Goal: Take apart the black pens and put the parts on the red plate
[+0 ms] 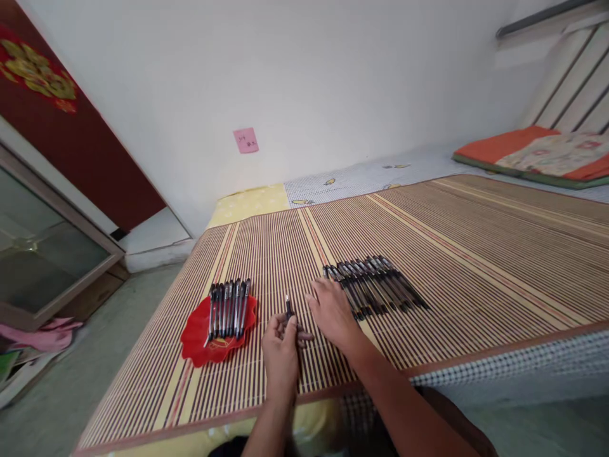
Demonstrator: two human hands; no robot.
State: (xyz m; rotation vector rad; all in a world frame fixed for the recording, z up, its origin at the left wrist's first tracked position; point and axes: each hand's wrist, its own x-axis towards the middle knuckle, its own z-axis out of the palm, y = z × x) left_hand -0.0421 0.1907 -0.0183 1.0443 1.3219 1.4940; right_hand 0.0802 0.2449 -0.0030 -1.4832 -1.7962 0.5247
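My left hand (280,346) is closed around a pen (288,306), its pointed light tip up above the thumb; the rest of the pen is hidden by the fingers. My right hand (330,309) lies low over the mat, fingers apart and bent, at the left end of a row of dark pens (375,285). It covers part of the leftmost pens, and I cannot make out whether the fingertips touch one. To the left of both hands, several clear pens with black caps (229,309) lie side by side on a red scalloped plate (190,339).
A striped bamboo mat (266,254) covers the bed, with its front edge close to my forearms. Folded orange and floral bedding (537,152) lies at the far right. A pink note (246,140) is stuck on the white wall. On the left stands a glass-panelled cabinet door (42,235).
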